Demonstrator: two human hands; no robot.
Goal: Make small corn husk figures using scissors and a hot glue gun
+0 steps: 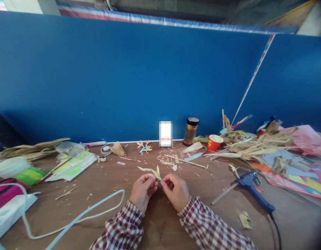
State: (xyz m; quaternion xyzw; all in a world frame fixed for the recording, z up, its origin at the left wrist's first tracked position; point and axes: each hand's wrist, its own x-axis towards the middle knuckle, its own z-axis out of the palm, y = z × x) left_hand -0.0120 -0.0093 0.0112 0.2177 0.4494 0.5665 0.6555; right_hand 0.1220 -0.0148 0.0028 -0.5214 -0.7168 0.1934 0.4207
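My left hand (143, 190) and my right hand (176, 190) meet over the middle of the brown table (160, 222), both in red-and-white checked sleeves. Their fingertips are pinched together on a small pale husk piece (155, 173) with thin leaf-like points sticking up and to the left. Both hands are closed on it, just above the table top. Loose husk scraps (170, 161) lie scattered right behind the hands.
A blue glue gun (250, 185) with a black cord lies to the right. Behind stand a red paper cup (214, 142), a dark-lidded jar (191, 131) and a pile of dried husks (256, 144). A white cable (79, 217), a white power strip (9, 213) and papers (72, 166) lie on the left.
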